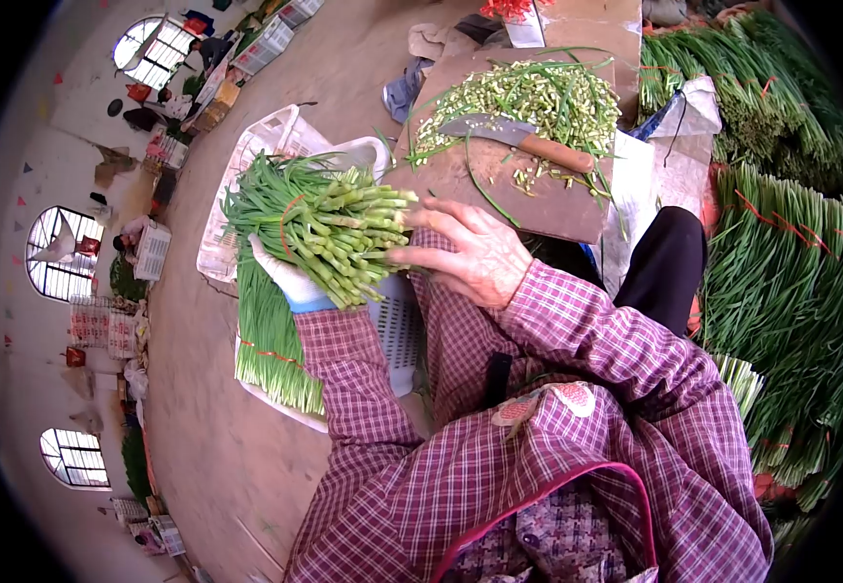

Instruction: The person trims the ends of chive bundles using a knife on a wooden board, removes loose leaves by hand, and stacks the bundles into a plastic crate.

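Most of the left hand's gloved grip [290, 280] is hidden beneath the chive bundle [329, 233]; the right hand [484, 255] has blurred fingertips [421, 257], and whether they touch the stem ends [397, 197] is hard to say. The left sleeve [353, 374] covers part of the crated chives [268, 325]. The red strands [511, 8] are cut off by the top edge, and a distant worker [211, 51] is too small to make out.
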### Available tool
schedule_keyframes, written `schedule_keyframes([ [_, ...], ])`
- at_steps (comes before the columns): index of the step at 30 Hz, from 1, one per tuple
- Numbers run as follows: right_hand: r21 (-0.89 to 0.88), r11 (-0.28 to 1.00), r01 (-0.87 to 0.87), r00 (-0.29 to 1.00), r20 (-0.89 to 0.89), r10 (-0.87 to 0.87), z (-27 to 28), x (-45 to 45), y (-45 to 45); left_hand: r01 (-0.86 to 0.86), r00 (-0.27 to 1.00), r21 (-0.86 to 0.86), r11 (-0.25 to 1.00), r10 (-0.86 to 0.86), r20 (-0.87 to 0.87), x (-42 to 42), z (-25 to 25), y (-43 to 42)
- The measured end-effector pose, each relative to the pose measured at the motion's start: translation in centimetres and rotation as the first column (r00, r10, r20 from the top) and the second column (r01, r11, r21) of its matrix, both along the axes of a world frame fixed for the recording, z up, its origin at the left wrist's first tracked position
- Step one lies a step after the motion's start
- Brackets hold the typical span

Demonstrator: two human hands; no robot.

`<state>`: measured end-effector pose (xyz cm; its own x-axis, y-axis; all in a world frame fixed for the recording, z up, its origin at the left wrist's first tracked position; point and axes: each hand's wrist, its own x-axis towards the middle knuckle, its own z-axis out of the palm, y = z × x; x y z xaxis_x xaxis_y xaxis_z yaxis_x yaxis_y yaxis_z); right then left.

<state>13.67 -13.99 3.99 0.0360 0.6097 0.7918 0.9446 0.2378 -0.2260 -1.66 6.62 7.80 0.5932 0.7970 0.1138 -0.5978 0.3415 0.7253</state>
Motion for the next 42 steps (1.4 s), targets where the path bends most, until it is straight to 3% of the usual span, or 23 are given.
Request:
schedule_keyframes([
  [2,-0.587,0.810,-0.020,0.969,-0.209,-0.128,-5.2,1.7,-1.5,-0.258,0.965,0.054,0.965,0.259,-0.030,0.9,0.7,0.6],
  [4,-0.249,0.968,-0.018,0.983,-0.183,-0.028,-5.8,2.9,-2.3,-0.248,0.967,0.090,0.964,0.252,-0.032,1.3,1.1,0.8],
  [6,-0.136,0.990,0.028,0.956,-0.287,-0.066,1.8,1.8,-2.9,-0.229,0.972,0.110,0.967,0.233,-0.029,1.3,0.0,2.4],
  [8,0.203,0.977,-0.062,0.953,-0.278,0.118,5.7,0.7,-2.0,-0.189,0.982,0.126,0.974,0.191,0.002,2.4,0.8,1.6],
  [10,0.215,0.973,-0.082,0.979,-0.163,0.119,3.3,0.2,0.2,-0.222,0.971,0.067,0.973,0.227,-0.069,3.5,2.0,-0.5],
  [11,0.093,0.993,-0.075,0.988,-0.129,0.087,-0.1,0.5,0.5,-0.197,0.974,0.126,0.972,0.209,-0.091,3.3,2.0,-0.2],
  [13,-0.452,0.892,-0.005,0.995,-0.094,-0.042,-7.8,1.4,-0.9,-0.217,0.971,0.126,0.968,0.227,-0.072,3.5,2.2,0.0],
  [14,-0.818,0.570,-0.081,0.994,-0.110,-0.017,-9.5,2.6,-0.9,-0.234,0.967,0.117,0.965,0.244,-0.075,3.6,2.2,0.0],
  [16,-0.373,0.928,-0.013,0.972,-0.222,-0.076,-5.0,2.2,-3.1,-0.226,0.968,0.116,0.967,0.236,-0.081,4.3,2.1,-0.5],
  [19,0.180,0.983,-0.046,0.950,-0.297,0.099,4.4,1.5,-2.7,-0.225,0.972,0.103,0.969,0.230,-0.039,5.0,1.9,-0.5],
  [20,0.246,0.965,-0.092,0.948,-0.276,0.161,5.3,1.2,-2.1,-0.141,0.990,0.072,0.987,0.142,-0.006,4.9,1.6,-0.5],
  [22,0.195,0.980,-0.048,0.992,-0.107,0.070,2.7,1.1,-0.6,0.384,0.895,0.265,0.884,-0.427,0.130,3.9,0.7,1.1],
  [23,0.074,0.996,-0.048,0.992,-0.117,0.056,-0.7,1.3,-0.5,0.384,0.893,0.269,0.883,-0.429,0.133,4.5,1.6,-0.5],
  [24,-0.135,0.991,-0.009,0.989,-0.147,-0.011,-3.4,1.4,-1.5,0.105,0.991,0.151,0.983,-0.116,0.068,5.6,3.4,-3.5],
  [25,-0.359,0.933,-0.012,0.983,-0.178,-0.056,-7.5,1.9,-1.7,-0.202,0.978,0.053,0.978,0.204,-0.032,6.3,4.4,-5.1],
  [26,-0.568,0.823,-0.035,0.993,-0.113,-0.036,-7.2,2.9,-2.2,-0.200,0.978,0.054,0.978,0.203,-0.042,6.1,4.0,-4.6],
  [28,-0.164,0.985,0.053,0.973,-0.215,-0.089,-3.3,2.6,-3.2,-0.147,0.988,0.121,0.982,0.151,-0.022,5.8,3.0,-3.3],
  [29,-0.032,0.999,0.030,0.959,-0.282,-0.038,0.5,2.3,-3.7,-0.188,0.981,0.004,0.982,0.188,-0.039,6.6,4.3,-5.3],
  [31,0.261,0.965,0.008,0.964,-0.258,0.061,5.1,1.7,-3.4,-0.117,0.993,0.082,0.990,0.116,0.016,5.9,2.2,-1.8],
  [34,0.234,0.972,0.021,0.996,-0.085,-0.001,2.1,1.6,-0.8,-0.039,0.999,0.123,0.992,0.034,0.036,5.4,1.0,0.5],
  [37,-0.336,0.936,0.108,0.963,-0.200,-0.183,-3.3,2.3,-2.8,-0.273,0.959,0.140,0.952,0.281,-0.044,6.2,2.4,-2.1],
  [39,-0.221,0.964,0.146,0.944,-0.262,-0.203,-4.5,2.7,-3.2,-0.245,0.964,0.149,0.958,0.257,-0.066,5.7,1.8,-1.8],
  [42,0.097,0.982,0.164,0.952,-0.277,-0.132,2.1,2.1,-3.9,-0.240,0.969,0.112,0.964,0.245,-0.031,6.0,2.0,-2.6],
])
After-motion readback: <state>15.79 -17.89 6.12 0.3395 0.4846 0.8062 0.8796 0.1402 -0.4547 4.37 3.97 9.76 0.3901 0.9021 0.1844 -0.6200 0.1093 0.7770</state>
